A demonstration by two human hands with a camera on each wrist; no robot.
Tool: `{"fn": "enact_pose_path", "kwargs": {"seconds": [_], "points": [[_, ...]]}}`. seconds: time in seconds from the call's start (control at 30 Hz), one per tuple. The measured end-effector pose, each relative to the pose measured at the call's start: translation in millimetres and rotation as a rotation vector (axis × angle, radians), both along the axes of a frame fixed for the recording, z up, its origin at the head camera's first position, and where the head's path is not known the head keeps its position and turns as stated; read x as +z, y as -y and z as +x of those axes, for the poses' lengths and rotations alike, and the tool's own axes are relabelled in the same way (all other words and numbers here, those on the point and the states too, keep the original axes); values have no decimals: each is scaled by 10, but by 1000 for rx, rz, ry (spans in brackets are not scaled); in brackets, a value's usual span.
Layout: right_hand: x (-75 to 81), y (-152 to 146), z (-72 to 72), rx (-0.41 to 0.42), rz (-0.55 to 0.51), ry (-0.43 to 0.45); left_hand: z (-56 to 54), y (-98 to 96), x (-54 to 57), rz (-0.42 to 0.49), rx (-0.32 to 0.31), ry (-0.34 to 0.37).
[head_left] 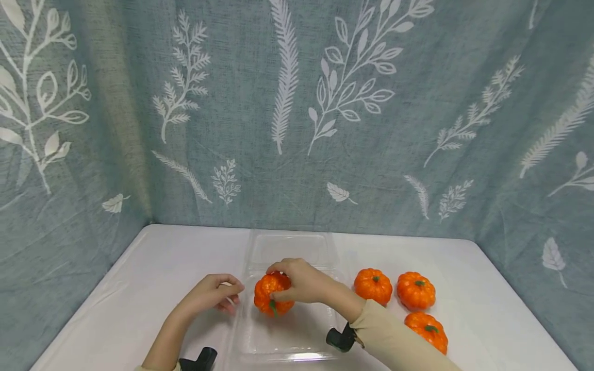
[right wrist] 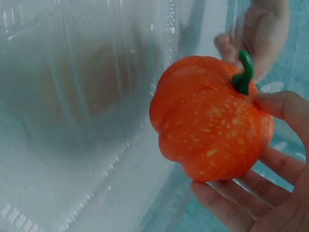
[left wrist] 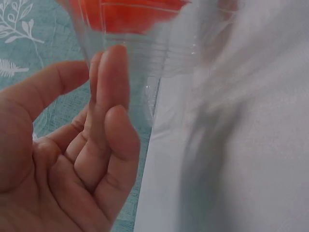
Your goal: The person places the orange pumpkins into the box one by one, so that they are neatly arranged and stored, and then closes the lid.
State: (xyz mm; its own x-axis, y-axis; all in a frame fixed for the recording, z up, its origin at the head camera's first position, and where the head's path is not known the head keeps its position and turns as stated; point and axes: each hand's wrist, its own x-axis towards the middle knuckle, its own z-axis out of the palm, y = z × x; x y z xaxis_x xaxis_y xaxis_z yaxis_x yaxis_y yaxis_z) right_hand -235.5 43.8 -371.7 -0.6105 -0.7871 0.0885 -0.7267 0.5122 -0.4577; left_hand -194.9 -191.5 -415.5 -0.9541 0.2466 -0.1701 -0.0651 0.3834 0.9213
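Note:
My right hand (head_left: 302, 281) grips a small orange pumpkin (head_left: 265, 292) with a green stem, over the left part of a clear plastic container (head_left: 290, 337). In the right wrist view, the thumb lies near the pumpkin's stem (right wrist: 245, 72) and the other fingers curl around its side. Just left of the container is my left hand (head_left: 211, 294), holding nothing, its fingers loosely bent. The left wrist view shows its fingertips (left wrist: 116, 63) close to the clear wall; whether they touch it, I cannot tell.
Several more things stand around: to the container's right, three orange pumpkins sit on the white table (head_left: 139, 293), one nearer (head_left: 428, 331) and two farther back (head_left: 373, 285). The container's clear lid (head_left: 292, 247) lies open behind it. A blue-green leaf-print curtain (head_left: 250, 170) encloses the table.

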Motion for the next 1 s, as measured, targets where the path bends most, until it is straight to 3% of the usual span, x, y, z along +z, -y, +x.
{"fn": "enact_pose_path", "kwargs": {"seconds": [0.3,0.5,0.8,1.0], "points": [[-38,90,21,-33,42,-53,-63,-44,-21,16,2,-37],[-49,127,16,-42,68,-43,-72,-42,-16,13,17,-29],[-55,99,2,-2,92,-36,-42,-31,-8,14,-30,20],[-78,121,-1,8,111,-34,-23,16,-26,27,-55,14]]}}
